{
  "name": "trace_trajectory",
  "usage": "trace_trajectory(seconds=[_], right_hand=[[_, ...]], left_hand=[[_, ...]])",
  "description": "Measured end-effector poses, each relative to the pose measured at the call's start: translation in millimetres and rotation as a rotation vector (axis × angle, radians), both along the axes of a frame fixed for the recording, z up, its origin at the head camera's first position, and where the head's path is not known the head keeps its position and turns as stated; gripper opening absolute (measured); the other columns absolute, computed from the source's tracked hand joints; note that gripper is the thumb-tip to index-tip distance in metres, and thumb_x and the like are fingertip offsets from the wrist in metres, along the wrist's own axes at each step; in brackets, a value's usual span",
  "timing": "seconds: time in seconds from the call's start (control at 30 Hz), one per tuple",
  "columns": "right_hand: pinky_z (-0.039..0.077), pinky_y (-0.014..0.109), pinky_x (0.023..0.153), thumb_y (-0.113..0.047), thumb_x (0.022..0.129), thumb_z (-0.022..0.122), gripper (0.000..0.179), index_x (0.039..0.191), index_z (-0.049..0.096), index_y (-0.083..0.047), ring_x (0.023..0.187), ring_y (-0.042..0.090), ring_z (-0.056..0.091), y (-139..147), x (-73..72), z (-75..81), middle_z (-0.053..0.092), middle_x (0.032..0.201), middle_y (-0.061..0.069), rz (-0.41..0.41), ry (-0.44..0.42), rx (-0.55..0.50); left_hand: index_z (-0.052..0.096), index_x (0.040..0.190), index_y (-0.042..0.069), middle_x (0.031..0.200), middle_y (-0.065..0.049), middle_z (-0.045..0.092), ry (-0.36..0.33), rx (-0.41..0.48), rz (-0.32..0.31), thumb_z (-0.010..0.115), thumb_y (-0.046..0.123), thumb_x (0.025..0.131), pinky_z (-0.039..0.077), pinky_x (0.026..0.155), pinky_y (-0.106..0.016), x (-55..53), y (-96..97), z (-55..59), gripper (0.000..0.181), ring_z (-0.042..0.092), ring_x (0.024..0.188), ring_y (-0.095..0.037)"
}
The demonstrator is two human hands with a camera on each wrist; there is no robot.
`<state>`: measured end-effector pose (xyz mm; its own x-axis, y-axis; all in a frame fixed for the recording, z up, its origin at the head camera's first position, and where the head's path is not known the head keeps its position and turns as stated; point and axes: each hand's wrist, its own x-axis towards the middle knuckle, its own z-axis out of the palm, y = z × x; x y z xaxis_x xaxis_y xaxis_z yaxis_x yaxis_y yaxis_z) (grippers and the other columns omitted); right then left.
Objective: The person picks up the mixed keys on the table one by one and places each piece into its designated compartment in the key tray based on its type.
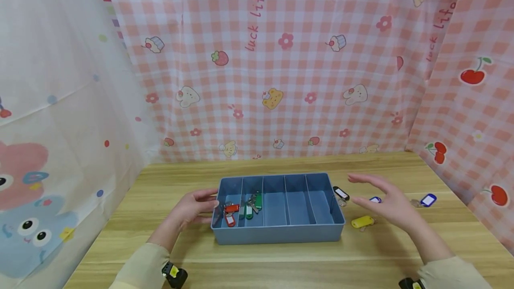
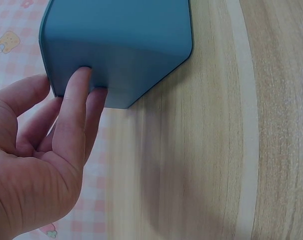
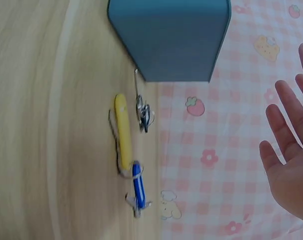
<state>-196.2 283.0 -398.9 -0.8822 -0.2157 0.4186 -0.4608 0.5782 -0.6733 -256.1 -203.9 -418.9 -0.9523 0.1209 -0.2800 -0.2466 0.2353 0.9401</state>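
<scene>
A blue-grey divided box (image 1: 277, 234) sits on the table. My left hand (image 1: 197, 207) rests against its left end; in the left wrist view its fingertips (image 2: 81, 72) touch the outer wall, loosely extended. Red key tags (image 1: 231, 208) with keys lie in the leftmost compartment, green key tags (image 1: 259, 200) with keys in the one beside it. To the box's right, my right hand (image 1: 385, 202) hovers with fingers extended, holding nothing. Below and around it lie a yellow key tag (image 1: 362, 222), a black one (image 1: 341, 192), and a blue one (image 1: 375, 200) partly hidden by the hand.
Another blue key tag (image 1: 428, 200) with a key lies farther right on the wooden table (image 1: 281, 266). A pink checked cloth (image 1: 257, 70) hangs along the back and right, and a white patterned cloth (image 1: 76, 101) along the left.
</scene>
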Motion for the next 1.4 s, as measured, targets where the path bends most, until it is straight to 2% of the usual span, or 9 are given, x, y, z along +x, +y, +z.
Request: trace_trajectory(seconds=[0.07,0.17,0.23,0.37,0.5,0.7,1.0,1.2,1.4], right_hand=[[0.040,0.048,0.100,-0.016,0.088,0.077,0.049,0.135,0.061,-0.018,0.120,-0.007,0.043,3.3,1.1,-0.3,0.064,0.130,0.003,-0.005,0.000,0.018],[0.040,0.043,0.101,-0.018,0.088,0.077,0.049,0.135,0.061,-0.016,0.120,-0.009,0.042,7.7,2.7,-1.6,0.063,0.130,0.005,-0.003,-0.014,0.027],[0.039,0.028,0.101,-0.017,0.088,0.077,0.049,0.134,0.061,-0.014,0.120,-0.008,0.042,11.2,3.1,-3.8,0.063,0.130,0.005,0.002,-0.012,0.035],[0.038,0.019,0.096,-0.018,0.087,0.078,0.049,0.133,0.062,-0.013,0.118,-0.008,0.043,18.0,3.4,-8.8,0.063,0.129,0.005,-0.007,-0.007,0.074],[0.041,0.036,0.096,-0.018,0.085,0.080,0.050,0.132,0.063,-0.011,0.118,-0.008,0.043,25.0,4.2,-13.2,0.063,0.130,0.006,-0.008,-0.015,0.103],[0.039,0.024,0.093,-0.020,0.081,0.084,0.051,0.129,0.066,-0.014,0.117,-0.006,0.043,34.0,4.3,-22.0,0.063,0.129,0.006,-0.029,0.007,0.173],[0.044,0.023,0.090,-0.024,0.077,0.087,0.052,0.124,0.069,-0.015,0.113,0.005,0.053,46.9,2.4,-34.5,0.067,0.123,0.002,-0.035,0.049,0.261],[0.044,0.018,0.089,-0.024,0.077,0.086,0.049,0.122,0.070,-0.013,0.110,0.004,0.056,53.1,0.7,-41.0,0.070,0.117,0.000,-0.016,0.024,0.270],[0.049,0.030,0.091,-0.021,0.081,0.083,0.046,0.123,0.069,-0.009,0.110,0.005,0.058,56.9,0.1,-45.0,0.070,0.118,-0.001,0.022,-0.061,0.255]], left_hand=[[0.050,0.144,0.000,0.138,-0.027,0.052,0.000,0.001,0.000,0.067,0.007,0.095,0.059,0.076,-0.047,0.1,0.3,0.3,0.053,0.064,0.108,-0.030],[0.050,0.143,0.000,0.138,-0.027,0.052,0.001,0.003,0.002,0.067,0.007,0.094,0.059,0.076,-0.047,0.4,0.6,0.7,0.052,0.063,0.108,-0.030],[0.051,0.143,0.000,0.138,-0.027,0.052,-0.002,0.004,0.005,0.067,0.006,0.094,0.059,0.076,-0.047,0.9,0.4,1.1,0.052,0.063,0.107,-0.030],[0.050,0.143,0.001,0.137,-0.027,0.052,-0.002,0.003,0.005,0.067,0.007,0.094,0.059,0.076,-0.047,1.2,0.3,1.5,0.052,0.064,0.105,-0.028],[0.051,0.143,0.000,0.137,-0.028,0.053,0.001,0.008,0.007,0.067,0.006,0.094,0.059,0.076,-0.047,1.0,0.3,1.1,0.052,0.065,0.103,-0.027],[0.050,0.143,-0.001,0.138,-0.028,0.052,0.007,0.023,-0.002,0.066,0.005,0.095,0.059,0.077,-0.047,0.9,0.0,0.9,0.051,0.064,0.105,-0.028],[0.049,0.143,-0.001,0.139,-0.029,0.050,0.009,0.021,-0.003,0.065,0.005,0.095,0.059,0.077,-0.047,2.1,0.5,2.0,0.051,0.065,0.104,-0.028],[0.049,0.143,-0.001,0.138,-0.029,0.050,0.009,0.020,-0.001,0.064,0.004,0.096,0.059,0.076,-0.046,1.9,0.5,2.0,0.050,0.065,0.103,-0.027],[0.050,0.143,-0.001,0.138,-0.029,0.051,0.012,0.021,0.002,0.066,0.005,0.095,0.059,0.076,-0.046,1.2,0.0,0.9,0.051,0.065,0.103,-0.027]])
